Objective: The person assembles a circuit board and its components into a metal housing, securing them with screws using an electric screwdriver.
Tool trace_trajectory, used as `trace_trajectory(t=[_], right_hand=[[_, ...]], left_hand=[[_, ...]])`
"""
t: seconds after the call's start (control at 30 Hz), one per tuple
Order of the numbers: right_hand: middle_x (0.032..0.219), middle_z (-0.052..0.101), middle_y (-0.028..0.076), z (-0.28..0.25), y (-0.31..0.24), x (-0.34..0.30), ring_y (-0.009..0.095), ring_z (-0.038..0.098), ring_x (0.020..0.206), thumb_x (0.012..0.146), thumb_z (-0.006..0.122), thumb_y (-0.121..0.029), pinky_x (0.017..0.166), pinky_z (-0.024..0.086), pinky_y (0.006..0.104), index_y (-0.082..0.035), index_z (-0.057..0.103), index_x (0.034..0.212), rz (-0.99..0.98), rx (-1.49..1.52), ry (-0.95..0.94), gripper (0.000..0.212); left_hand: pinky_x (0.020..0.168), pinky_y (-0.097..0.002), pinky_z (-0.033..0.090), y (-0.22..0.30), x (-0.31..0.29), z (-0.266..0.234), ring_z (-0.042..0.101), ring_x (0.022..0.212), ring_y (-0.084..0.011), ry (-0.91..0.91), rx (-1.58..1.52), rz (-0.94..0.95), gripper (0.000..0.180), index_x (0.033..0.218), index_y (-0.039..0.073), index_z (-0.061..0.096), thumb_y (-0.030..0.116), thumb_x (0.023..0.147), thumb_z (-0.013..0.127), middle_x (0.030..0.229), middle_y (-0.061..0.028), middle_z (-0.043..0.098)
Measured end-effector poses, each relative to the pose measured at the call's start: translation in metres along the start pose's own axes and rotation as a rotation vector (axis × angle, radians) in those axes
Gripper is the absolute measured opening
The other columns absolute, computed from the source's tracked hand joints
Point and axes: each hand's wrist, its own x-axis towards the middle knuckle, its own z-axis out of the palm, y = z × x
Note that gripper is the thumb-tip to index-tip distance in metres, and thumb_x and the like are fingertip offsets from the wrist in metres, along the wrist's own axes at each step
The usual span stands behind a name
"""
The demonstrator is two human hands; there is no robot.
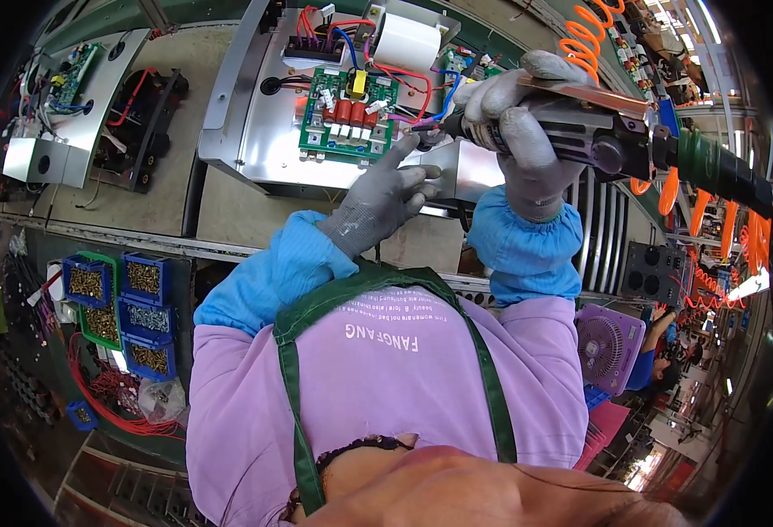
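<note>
My right hand (527, 132), in a pale grey glove, is wrapped round a black power screwdriver (593, 140) lying almost level. Its dark tip points left at the right edge of a green circuit board (349, 145) with red and white parts. My left hand (379, 200), in a dark grey glove, is just in front of the board. Its index finger reaches up beside the tool's tip; the other fingers are half bent and apart, with nothing visible between them. Red, blue and purple wires (426, 83) run close to the tip. The board sits in an open metal case (255, 132).
A white cylinder (407, 42) lies at the case's back. Another opened metal unit (88, 114) stands left. Blue bins (148, 360) of screws are at lower left. An orange coiled hose (584, 44) hangs at right, near a purple fan (610, 349). Another person (646, 369) is far right.
</note>
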Motion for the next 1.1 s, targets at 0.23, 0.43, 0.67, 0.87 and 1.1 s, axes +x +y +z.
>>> trace_trajectory(t=[0.23,0.43,0.67,0.87,1.1], right_hand=[[0.071,0.054,0.008,0.009,0.004,0.005,0.02,0.054,0.063,0.083,0.054,-0.003,0.072,0.048,0.0451,0.0,0.041,0.128,0.068,-0.383,-0.051,0.047],[0.073,0.054,0.009,0.008,0.008,0.009,0.02,0.054,0.063,0.082,0.054,-0.004,0.072,0.048,0.046,0.0,0.04,0.129,0.044,-0.265,-0.104,0.049],[0.078,0.056,0.011,0.001,0.008,0.01,0.022,0.055,0.065,0.081,0.054,-0.006,0.072,0.048,0.0477,0.001,0.04,0.13,-0.044,-0.055,-0.148,0.051],[0.065,0.049,0.009,0.007,-0.01,0.007,0.016,0.042,0.045,0.083,0.05,-0.009,0.053,0.041,0.036,-0.002,0.037,0.124,-0.052,0.042,-0.08,0.044],[0.074,0.056,0.012,-0.017,-0.017,0.002,0.02,0.052,0.054,0.081,0.052,-0.011,0.069,0.048,0.0439,0.001,0.037,0.129,-0.1,0.103,-0.128,0.052]], left_hand=[[0.072,-0.0258,0.046,0.0,0.0,-0.002,0.055,0.088,-0.0174,-0.026,0.004,0.043,0.058,0.141,0.023,0.031,0.005,0.089,0.049,0.109,-0.0106,0.054],[0.078,-0.0286,0.046,-0.001,0.009,-0.005,0.054,0.088,-0.0176,-0.002,-0.04,-0.022,0.06,0.144,0.025,0.027,0.004,0.092,0.046,0.108,-0.0106,0.056],[0.078,-0.0276,0.047,-0.002,0.012,-0.012,0.055,0.088,-0.0175,-0.048,-0.018,-0.002,0.047,0.14,0.011,0.034,0.009,0.094,0.045,0.109,-0.0102,0.057],[0.059,-0.0177,0.049,-0.004,0.003,-0.009,0.056,0.072,-0.009,0.158,-0.221,0.004,0.045,0.125,0.002,0.048,0.032,0.093,0.057,0.099,-0.0069,0.06],[0.058,-0.0173,0.048,-0.007,0.009,-0.019,0.053,0.071,-0.0085,-0.05,-0.264,0.081,0.041,0.117,0.0,0.05,0.031,0.092,0.059,0.088,-0.0041,0.056]])
